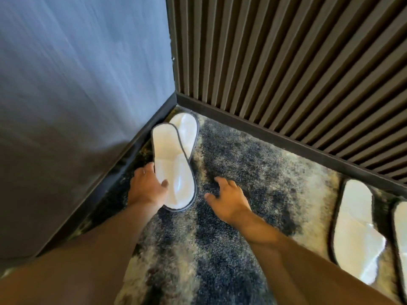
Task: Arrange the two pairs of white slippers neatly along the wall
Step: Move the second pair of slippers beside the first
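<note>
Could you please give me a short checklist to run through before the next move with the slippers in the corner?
1. Left hand on the near corner slipper: ok, fingers touch its left edge.
2. Grip closed on it: cannot tell.
3. Corner pair separated: not ok, the near slipper overlaps the far slipper.
4. Right hand free: ok, open over the carpet, holding nothing.
5. Second pair along the slatted wall: ok, side by side, though one is cut off by the frame edge.
</note>
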